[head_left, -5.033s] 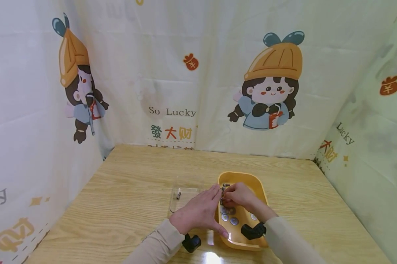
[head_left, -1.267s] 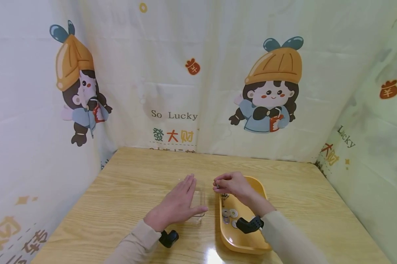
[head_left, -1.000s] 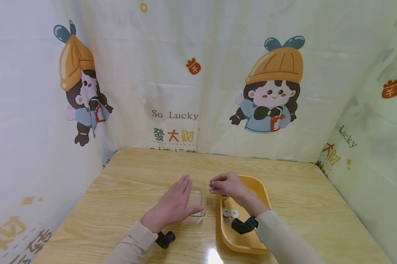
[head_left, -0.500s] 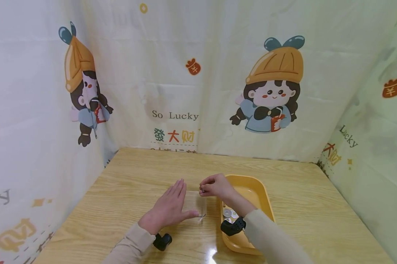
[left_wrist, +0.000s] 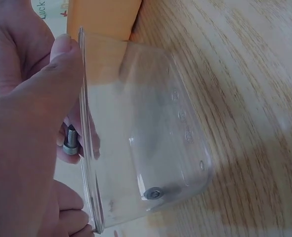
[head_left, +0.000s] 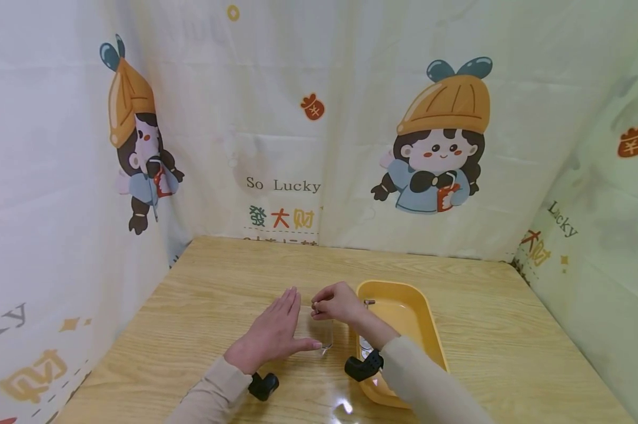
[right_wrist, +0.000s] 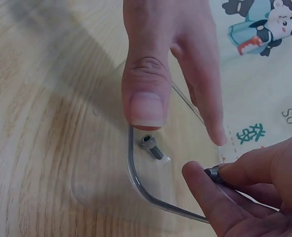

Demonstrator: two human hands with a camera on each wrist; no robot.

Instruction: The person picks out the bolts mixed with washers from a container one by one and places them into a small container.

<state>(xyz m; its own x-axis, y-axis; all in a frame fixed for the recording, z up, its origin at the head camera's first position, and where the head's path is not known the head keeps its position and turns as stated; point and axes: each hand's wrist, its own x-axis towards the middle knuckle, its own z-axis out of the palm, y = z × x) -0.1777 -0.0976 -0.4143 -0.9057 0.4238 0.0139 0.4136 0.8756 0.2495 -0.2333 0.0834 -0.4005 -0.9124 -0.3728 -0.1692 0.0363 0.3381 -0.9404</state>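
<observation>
A small silver socket-head bolt (right_wrist: 214, 174) is pinched between the thumb and fingers of my right hand (head_left: 340, 303), over the right side of a clear plastic box (left_wrist: 150, 123). My left hand (head_left: 268, 333) lies along the box's left and near side, fingers straight and its thumb touching the rim. Inside the box another socket-head bolt (right_wrist: 152, 147) lies on the floor; in the head view the left hand hides it. The held bolt (left_wrist: 71, 140) also shows beyond the rim in the left wrist view.
To the right of the box stands an orange-yellow tray (head_left: 409, 318). It holds washers (head_left: 365, 347), partly hidden by the right forearm, and a bolt (head_left: 370, 302) near its back left corner. Printed cloth (head_left: 345, 147) hangs behind the wooden table (head_left: 234, 271).
My right hand picked a bolt out of the tray and carried it left to above the clear box. My left hand moved left from the tray's edge to the box.
</observation>
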